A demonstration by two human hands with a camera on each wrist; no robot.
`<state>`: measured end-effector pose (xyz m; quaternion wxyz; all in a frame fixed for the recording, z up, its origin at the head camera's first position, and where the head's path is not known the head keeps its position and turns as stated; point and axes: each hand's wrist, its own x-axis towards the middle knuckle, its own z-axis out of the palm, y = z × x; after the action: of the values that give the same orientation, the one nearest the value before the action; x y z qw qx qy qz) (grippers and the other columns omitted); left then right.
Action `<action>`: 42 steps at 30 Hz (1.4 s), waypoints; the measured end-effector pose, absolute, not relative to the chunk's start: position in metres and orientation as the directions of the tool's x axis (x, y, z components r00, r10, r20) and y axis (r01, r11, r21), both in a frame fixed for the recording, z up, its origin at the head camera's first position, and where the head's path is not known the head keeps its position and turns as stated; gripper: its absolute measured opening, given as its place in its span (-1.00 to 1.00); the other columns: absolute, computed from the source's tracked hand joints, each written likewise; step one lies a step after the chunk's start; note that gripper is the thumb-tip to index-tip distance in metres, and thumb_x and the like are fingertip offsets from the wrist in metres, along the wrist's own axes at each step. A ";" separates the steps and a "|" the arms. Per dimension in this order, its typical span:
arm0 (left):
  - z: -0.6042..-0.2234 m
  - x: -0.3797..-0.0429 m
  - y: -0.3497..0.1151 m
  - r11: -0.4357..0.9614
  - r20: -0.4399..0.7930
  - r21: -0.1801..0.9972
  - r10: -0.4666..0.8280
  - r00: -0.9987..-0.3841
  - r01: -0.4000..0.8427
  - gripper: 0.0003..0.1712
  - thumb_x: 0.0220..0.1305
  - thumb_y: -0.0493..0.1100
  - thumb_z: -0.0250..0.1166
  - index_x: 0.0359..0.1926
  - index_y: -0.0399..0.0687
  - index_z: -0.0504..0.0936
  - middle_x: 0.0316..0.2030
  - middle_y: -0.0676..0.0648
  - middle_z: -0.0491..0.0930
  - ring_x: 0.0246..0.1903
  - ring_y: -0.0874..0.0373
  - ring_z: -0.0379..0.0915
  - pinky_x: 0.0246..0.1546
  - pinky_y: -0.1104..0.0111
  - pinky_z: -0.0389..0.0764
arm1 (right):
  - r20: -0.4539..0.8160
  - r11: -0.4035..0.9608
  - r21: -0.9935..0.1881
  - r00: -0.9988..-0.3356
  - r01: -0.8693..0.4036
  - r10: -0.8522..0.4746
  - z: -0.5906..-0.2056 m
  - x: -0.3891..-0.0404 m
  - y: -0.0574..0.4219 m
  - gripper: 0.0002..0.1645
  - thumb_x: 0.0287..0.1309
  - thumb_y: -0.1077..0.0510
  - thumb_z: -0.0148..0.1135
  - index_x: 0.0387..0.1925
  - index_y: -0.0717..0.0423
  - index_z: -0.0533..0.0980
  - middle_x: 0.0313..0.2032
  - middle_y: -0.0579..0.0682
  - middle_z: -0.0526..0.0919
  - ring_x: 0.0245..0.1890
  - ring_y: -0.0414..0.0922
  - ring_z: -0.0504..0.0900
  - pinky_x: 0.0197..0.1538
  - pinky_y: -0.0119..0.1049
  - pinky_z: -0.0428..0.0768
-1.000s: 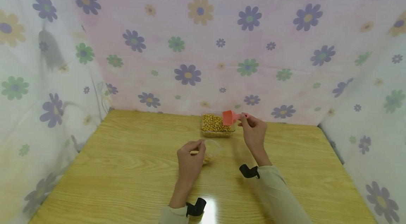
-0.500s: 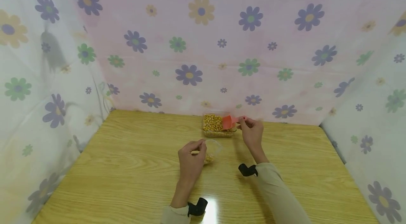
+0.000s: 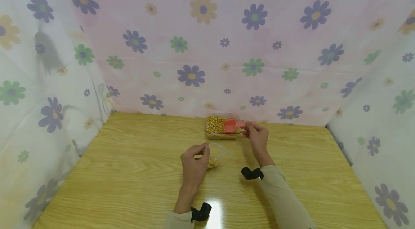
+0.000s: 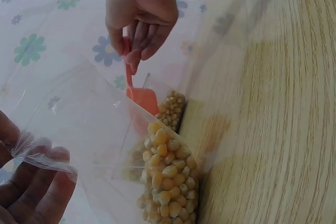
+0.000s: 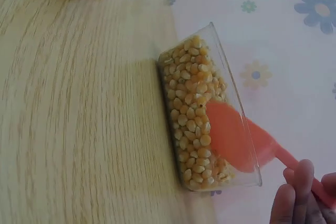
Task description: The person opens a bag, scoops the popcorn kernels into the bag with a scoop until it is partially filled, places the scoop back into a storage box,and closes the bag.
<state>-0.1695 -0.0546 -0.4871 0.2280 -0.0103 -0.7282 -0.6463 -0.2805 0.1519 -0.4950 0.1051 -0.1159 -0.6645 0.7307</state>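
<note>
A clear rectangular container (image 3: 215, 136) of yellow corn kernels (image 5: 189, 108) stands near the back of the table. My right hand (image 3: 258, 139) grips the handle of a red scoop (image 3: 230, 126), whose bowl is in the container among the kernels at its right side. Nearer to me, my left hand (image 3: 194, 164) pinches the top edge of a clear plastic bag (image 4: 94, 124) between thumb and fingers. Corn kernels (image 4: 170, 177) fill the bottom of the bag, which my hand partly hides in the head view.
The wooden table (image 3: 129, 171) spreads out around the bag and container. A flowered cloth (image 3: 207, 52) hangs right behind the container and along both sides. A black wrist mount (image 3: 201, 212) sits on the left wrist, another mount (image 3: 251, 173) on the right.
The red scoop has gone down from above the container's right side into the kernels, with my right hand lowering along with it. My left hand and the bag have stayed in place.
</note>
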 end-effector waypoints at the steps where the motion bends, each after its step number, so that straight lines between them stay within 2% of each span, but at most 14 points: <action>1: -0.489 -0.170 -0.055 0.160 0.345 0.937 -0.279 -0.896 0.311 -0.82 0.36 -0.35 0.31 -0.14 -0.18 0.83 -0.34 -0.21 0.75 -0.36 0.08 0.68 -0.49 0.51 0.65 | -0.074 -0.129 -0.991 -0.950 0.036 0.304 -0.495 -0.281 0.153 -0.60 0.43 0.20 0.18 0.03 0.53 0.60 -0.43 0.00 0.79 -0.49 -0.24 0.76 -0.21 -0.23 0.75; 5: -0.483 -0.168 -0.055 0.161 0.332 0.941 -0.285 -0.899 0.297 -0.82 0.34 -0.40 0.29 -0.15 -0.27 0.82 -0.36 -0.26 0.74 -0.38 0.07 0.67 -0.48 0.54 0.63 | -0.199 -0.227 -0.964 -0.941 0.138 0.274 -0.497 -0.279 0.154 -0.57 0.45 0.17 0.16 0.13 0.46 0.56 -0.45 -0.07 0.78 -0.46 -0.29 0.75 -0.15 -0.30 0.74; 9: -0.488 -0.170 -0.056 0.158 0.323 0.945 -0.294 -0.900 0.288 -0.82 0.33 -0.40 0.30 -0.16 -0.27 0.82 -0.36 -0.23 0.75 -0.38 0.08 0.67 -0.49 0.55 0.63 | -0.282 -0.331 -0.923 -0.929 0.195 0.238 -0.501 -0.276 0.155 -0.60 0.48 0.15 0.13 0.12 0.41 0.55 -0.52 -0.13 0.74 -0.47 -0.30 0.73 -0.16 -0.35 0.73; 17: -0.495 -0.172 -0.058 0.145 0.345 0.938 -0.293 -0.892 0.316 -0.83 0.34 -0.35 0.33 -0.15 -0.18 0.83 -0.35 -0.14 0.75 -0.37 0.13 0.67 -0.48 0.50 0.66 | -0.391 -0.556 -0.797 -0.904 0.238 0.174 -0.501 -0.272 0.161 -0.85 0.46 0.18 0.17 -0.17 0.12 0.64 -0.54 -0.09 0.76 -0.49 -0.27 0.74 -0.12 -0.34 0.73; 22: -0.497 -0.173 -0.059 0.151 0.353 0.935 -0.293 -0.888 0.322 -0.83 0.34 -0.34 0.33 -0.15 -0.17 0.83 -0.35 -0.12 0.76 -0.36 0.10 0.68 -0.48 0.49 0.66 | -0.394 -0.630 -0.741 -0.910 0.231 0.130 -0.502 -0.269 0.160 -0.73 0.51 0.16 0.10 -0.28 0.06 0.69 -0.54 -0.09 0.76 -0.52 -0.29 0.72 -0.18 -0.40 0.72; 26: -0.496 -0.173 -0.060 0.148 0.359 0.933 -0.279 -0.891 0.329 -0.83 0.36 -0.32 0.32 -0.14 -0.17 0.83 -0.36 -0.11 0.75 -0.36 0.07 0.69 -0.47 0.47 0.67 | -0.392 -0.657 -0.717 -0.914 0.232 0.105 -0.504 -0.267 0.157 -0.68 0.55 0.14 0.04 -0.29 0.05 0.67 -0.50 -0.09 0.78 -0.51 -0.30 0.71 -0.20 -0.43 0.70; 31: -0.495 -0.174 -0.059 0.152 0.358 0.933 -0.284 -0.890 0.327 -0.83 0.36 -0.33 0.32 -0.14 -0.15 0.83 -0.37 -0.12 0.75 -0.37 0.06 0.69 -0.47 0.49 0.67 | -0.415 -0.685 -0.689 -0.903 0.234 0.109 -0.503 -0.263 0.155 -0.67 0.54 0.11 0.06 -0.34 0.03 0.67 -0.52 -0.10 0.75 -0.50 -0.29 0.69 -0.18 -0.45 0.69; 42: -0.495 -0.174 -0.058 0.151 0.342 0.939 -0.295 -0.892 0.310 -0.82 0.34 -0.39 0.31 -0.16 -0.20 0.83 -0.37 -0.18 0.74 -0.36 0.00 0.69 -0.51 0.52 0.64 | -0.397 -0.774 -0.584 -0.918 0.244 0.010 -0.496 -0.245 0.149 -0.67 0.58 0.10 -0.03 -0.24 0.07 0.63 -0.41 -0.03 0.81 -0.53 -0.30 0.68 -0.25 -0.45 0.68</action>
<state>-0.1745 -0.0584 -0.4954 0.2320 -0.0051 -0.7222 -0.6516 -0.2452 0.1491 -0.4960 -0.0635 -0.1927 -0.3298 0.9220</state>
